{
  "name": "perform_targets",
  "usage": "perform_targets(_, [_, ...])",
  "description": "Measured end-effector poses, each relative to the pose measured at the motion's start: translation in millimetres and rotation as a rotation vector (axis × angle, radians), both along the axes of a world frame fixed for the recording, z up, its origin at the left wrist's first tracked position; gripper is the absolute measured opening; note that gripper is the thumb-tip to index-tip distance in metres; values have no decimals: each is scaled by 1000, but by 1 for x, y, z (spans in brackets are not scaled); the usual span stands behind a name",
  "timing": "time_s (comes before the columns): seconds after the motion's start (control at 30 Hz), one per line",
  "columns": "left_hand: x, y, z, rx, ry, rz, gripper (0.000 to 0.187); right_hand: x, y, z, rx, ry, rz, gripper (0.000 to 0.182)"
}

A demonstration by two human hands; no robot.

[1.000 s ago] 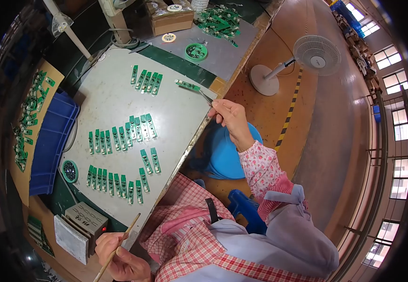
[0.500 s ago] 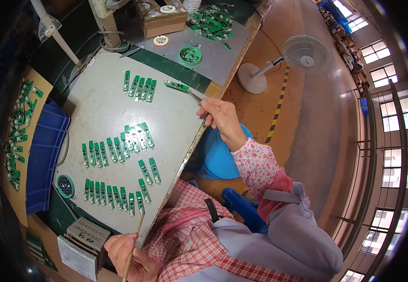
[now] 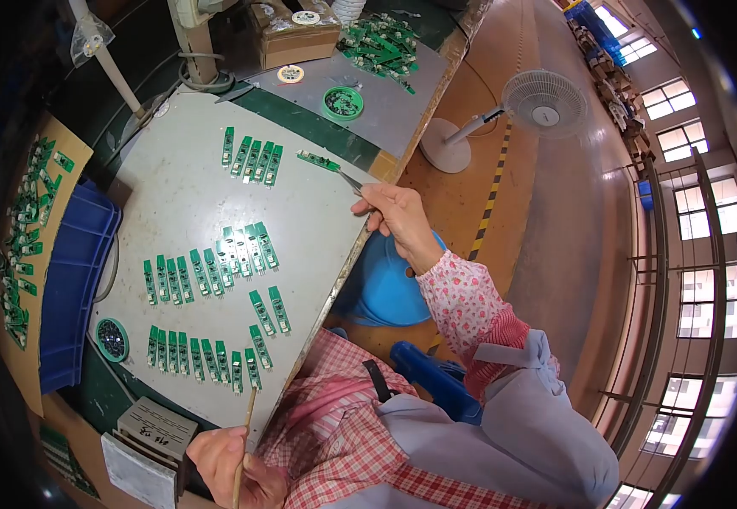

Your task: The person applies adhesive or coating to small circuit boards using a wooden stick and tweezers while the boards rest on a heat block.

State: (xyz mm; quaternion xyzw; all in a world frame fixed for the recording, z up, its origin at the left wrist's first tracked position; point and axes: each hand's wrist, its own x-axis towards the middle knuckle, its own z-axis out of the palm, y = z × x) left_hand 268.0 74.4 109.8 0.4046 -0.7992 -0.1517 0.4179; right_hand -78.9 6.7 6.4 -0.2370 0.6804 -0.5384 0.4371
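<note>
Your right grip (image 3: 398, 222) pinches tweezers (image 3: 350, 181) at a circuit board (image 3: 317, 159); slackening could let it slip. Your left grip (image 3: 234, 465) holds a stick (image 3: 248, 414).

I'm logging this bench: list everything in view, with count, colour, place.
Worktable: one, grey, centre-left.
Arranged boards: over twenty, green, worktable.
Loose boards: many, green, far end, left.
Tweezers: one, dark, worktable's right edge.
Held board: one, green, tweezers' tips.
Stick: one, tan, worktable's near edge.
Dishes: two, green, left edge, far end.
Bin: one, blue, left.
Cardboard box: one, brown, far end.
Slotted box: one, grey, near left.
Round object: one, blue, beside worktable.
Fan: one, white, floor.
Windows: several, pale, right.
Left hand: one, bare, holding stick.
Right hand: one, bare, holding tweezers.
</note>
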Motion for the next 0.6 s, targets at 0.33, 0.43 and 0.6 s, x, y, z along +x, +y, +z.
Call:
perform_targets(0.33, [-15, 1, 3, -147, 112, 21, 19, -3, 9, 5, 21, -28, 30, 32])
perform_targets(0.43, [-20, 3, 6, -147, 99, 25, 18, -4, 14, 7, 25, -9, 46, 30])
perform_targets(0.6, [-24, 8, 9, -97, 52, 24, 16, -13, 24, -4, -77, 29, 3, 26])
